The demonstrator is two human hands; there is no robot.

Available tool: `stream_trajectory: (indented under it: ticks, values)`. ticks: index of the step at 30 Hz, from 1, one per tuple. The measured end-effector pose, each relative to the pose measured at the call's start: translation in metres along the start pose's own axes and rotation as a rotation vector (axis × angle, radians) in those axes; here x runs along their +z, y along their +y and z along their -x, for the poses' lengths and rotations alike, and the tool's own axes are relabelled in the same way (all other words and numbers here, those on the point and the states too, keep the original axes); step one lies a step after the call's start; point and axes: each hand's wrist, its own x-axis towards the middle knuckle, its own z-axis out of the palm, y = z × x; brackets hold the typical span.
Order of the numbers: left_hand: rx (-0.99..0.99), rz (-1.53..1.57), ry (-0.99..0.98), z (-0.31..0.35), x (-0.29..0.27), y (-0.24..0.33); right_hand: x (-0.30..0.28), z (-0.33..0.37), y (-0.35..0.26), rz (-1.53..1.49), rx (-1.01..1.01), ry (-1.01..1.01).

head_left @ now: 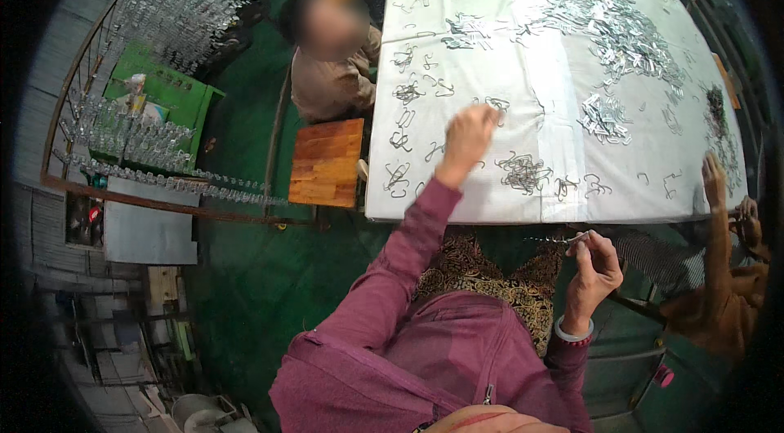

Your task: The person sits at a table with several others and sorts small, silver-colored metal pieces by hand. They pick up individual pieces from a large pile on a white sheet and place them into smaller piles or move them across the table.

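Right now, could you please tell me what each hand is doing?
Left hand: reaching onto the white table, grip hidden.
Right hand: closed on a thin metal rod.

To my left, a wooden stool (327, 162) stood beside the desk (555, 98), which carried a white cloth. Behind the stool sat another person (333, 66) in a tan top. Further left, a green crate (167, 98) rested on the green floor (253, 270). A curved metal rack (155, 176) ran in front of the crate, hung with rows of shiny metal pieces. On my right, a second person's orange sleeve (723, 286) reached toward the desk edge.
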Motion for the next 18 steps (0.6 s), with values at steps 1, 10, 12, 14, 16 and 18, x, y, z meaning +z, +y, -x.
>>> stream_trajectory:
  ticks: [1, 10, 12, 14, 16, 18]
  values:
    - [-0.026, -0.178, 0.022, -0.024, 0.004, -0.015, -0.001, 0.001, -0.001, 0.007, 0.011, 0.007]
    - [0.012, -0.453, 0.059, -0.048, 0.059, -0.093, -0.001, 0.004, -0.009, 0.027, 0.013, 0.013]
    - [0.026, -0.426, 0.107, -0.041, 0.051, -0.093, -0.002, 0.006, -0.008, 0.061, -0.007, 0.002]
    - [0.072, -0.414, 0.178, -0.037, 0.038, -0.086, -0.003, 0.009, -0.007, 0.078, -0.044, -0.001]
    - [0.096, -0.319, 0.175, -0.033, 0.027, -0.076, -0.002, 0.012, -0.010, 0.068, -0.078, -0.003]
    - [0.174, -0.225, 0.208, -0.029, 0.015, -0.065, -0.006, 0.015, -0.007, 0.077, -0.098, 0.009]
